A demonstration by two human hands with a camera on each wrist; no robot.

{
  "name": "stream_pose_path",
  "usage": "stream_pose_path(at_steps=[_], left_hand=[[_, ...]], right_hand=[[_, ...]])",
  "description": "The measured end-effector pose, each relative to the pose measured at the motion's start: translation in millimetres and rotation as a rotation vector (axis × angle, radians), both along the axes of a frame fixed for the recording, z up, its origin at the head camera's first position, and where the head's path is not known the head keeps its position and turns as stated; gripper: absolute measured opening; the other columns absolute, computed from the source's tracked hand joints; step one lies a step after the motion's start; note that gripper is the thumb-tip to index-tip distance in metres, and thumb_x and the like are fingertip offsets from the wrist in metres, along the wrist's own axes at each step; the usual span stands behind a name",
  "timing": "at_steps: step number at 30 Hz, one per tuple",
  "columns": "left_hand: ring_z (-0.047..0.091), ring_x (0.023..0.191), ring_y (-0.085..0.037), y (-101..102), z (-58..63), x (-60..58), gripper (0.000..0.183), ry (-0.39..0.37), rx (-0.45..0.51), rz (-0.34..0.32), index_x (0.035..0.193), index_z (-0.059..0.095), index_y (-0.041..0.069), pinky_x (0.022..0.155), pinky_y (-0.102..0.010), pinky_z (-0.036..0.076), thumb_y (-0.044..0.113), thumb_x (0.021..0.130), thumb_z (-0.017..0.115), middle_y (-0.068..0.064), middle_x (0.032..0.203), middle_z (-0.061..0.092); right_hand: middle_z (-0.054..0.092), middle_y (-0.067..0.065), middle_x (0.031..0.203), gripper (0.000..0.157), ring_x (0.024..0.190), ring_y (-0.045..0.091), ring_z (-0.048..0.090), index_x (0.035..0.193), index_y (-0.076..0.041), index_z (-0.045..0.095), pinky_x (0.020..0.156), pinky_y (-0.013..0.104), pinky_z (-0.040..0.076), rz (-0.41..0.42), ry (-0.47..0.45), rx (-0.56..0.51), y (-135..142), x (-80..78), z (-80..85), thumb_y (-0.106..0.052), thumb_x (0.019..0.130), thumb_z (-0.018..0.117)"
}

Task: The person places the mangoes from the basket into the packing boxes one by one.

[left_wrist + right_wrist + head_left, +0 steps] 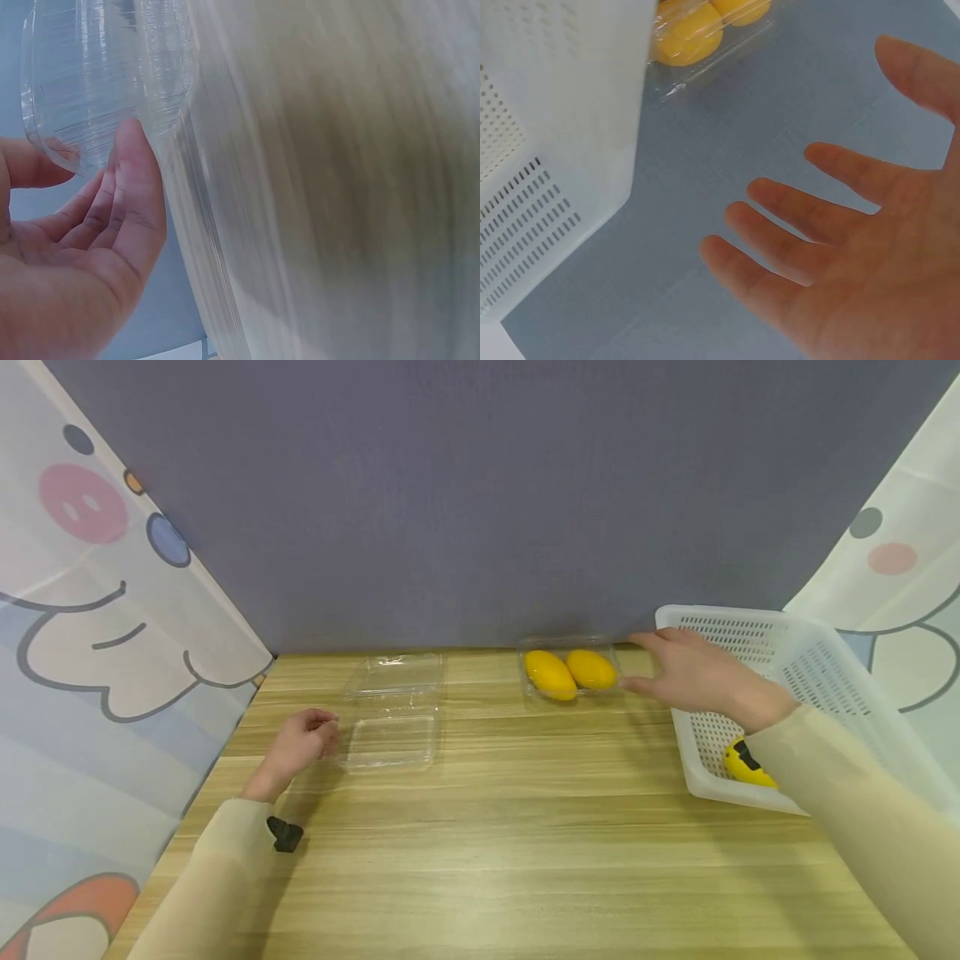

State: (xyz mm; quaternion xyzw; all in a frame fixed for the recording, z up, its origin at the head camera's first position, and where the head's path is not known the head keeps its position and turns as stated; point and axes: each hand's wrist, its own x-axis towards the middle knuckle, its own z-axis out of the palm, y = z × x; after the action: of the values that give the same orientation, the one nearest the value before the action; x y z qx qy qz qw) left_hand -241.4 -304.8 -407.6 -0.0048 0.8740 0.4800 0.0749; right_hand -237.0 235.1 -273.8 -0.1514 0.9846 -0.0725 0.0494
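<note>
Two yellow mangoes [551, 675] lie side by side in a clear plastic box [531, 688] at the table's back edge. My right hand [693, 672] hovers just right of that box, thumb and fingers spread, holding nothing; its spread fingers also show in the right wrist view. A second clear plastic box [392, 742], lidded and unfolded, lies at the left. Beside its left edge is my left hand [300, 743], fingers loosely bent. In the left wrist view, its index finger overlaps the clear box [112, 67], and a gap shows between thumb and fingers.
A white perforated basket [701, 781] stands at the right, under my right forearm, with a yellow mango [759, 777] partly hidden by the sleeve and wrist camera. A grey panel [465, 510] rises behind the wooden table [480, 860]. Printed cloths [135, 635] hang at both sides.
</note>
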Motion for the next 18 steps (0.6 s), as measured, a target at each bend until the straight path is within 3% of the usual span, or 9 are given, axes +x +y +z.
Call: stream_pose_path(at_steps=[10, 18], left_hand=[[0.065, 0.090, -0.027, 5, -0.1, -0.6, 0.043, -0.008, 0.023, -0.015, 0.139, 0.043, -0.015, 0.072, -0.036, 0.058, 0.017, 0.109, 0.043, -0.032, 0.119, 0.059], [0.064, 0.088, -0.024, 8, -0.8, -1.9, 0.042, -0.007, 0.023, -0.028, 0.139, 0.044, -0.014, 0.070, -0.035, 0.057, 0.016, 0.109, 0.042, -0.031, 0.120, 0.059]], right_hand=[[0.040, 0.040, 0.145, 0.080, 0.132, 0.060, 0.035, 0.149, 0.007, 0.041, 0.109, 0.071, 0.030, 0.004, 0.006, 0.039, 20, 10.1, -8.4, -0.052, 0.098, 0.061], [0.038, 0.039, 0.147, 0.081, 0.133, 0.060, 0.033, 0.149, 0.005, 0.042, 0.107, 0.074, 0.029, -0.040, -0.010, 0.030, 37, 20.9, -14.4, -0.054, 0.097, 0.062]])
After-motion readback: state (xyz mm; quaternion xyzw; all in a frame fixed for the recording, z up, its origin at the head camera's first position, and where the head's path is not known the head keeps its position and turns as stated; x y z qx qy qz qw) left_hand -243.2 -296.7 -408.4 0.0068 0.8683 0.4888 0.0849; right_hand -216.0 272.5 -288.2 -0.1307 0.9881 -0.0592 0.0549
